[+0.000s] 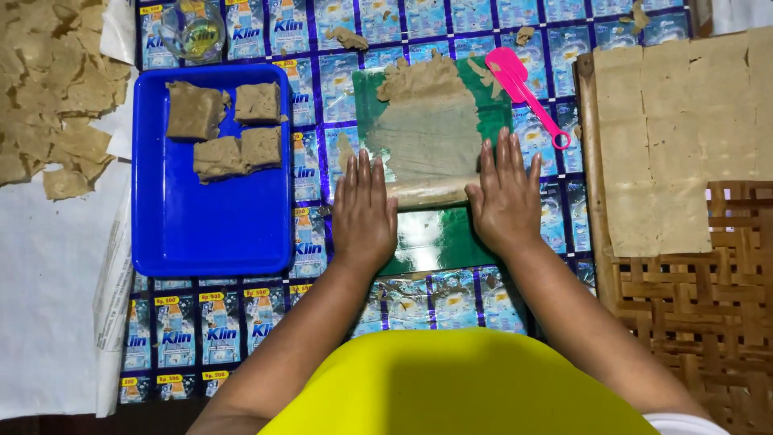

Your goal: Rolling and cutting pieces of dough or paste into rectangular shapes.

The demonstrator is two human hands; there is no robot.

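Left of me, the blue tray (211,234) holds dough blocks (224,129). My left hand (364,211) and right hand (506,197) lie flat, fingers spread, palms pressing the roller (431,192) ends, gripping nothing. The dough sheet (431,133) spreads on green plastic (439,238) just beyond. I judge even pressure from both palms keeps it uniform. A pink scraper (523,89) lies right.

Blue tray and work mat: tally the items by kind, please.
Dough blocks in the blue tray: 4 (first)
Pink scrapers: 1
Rolling pins: 1
Glass bowls: 1
Hands on the pin: 2, left hand, right hand
Total: 9
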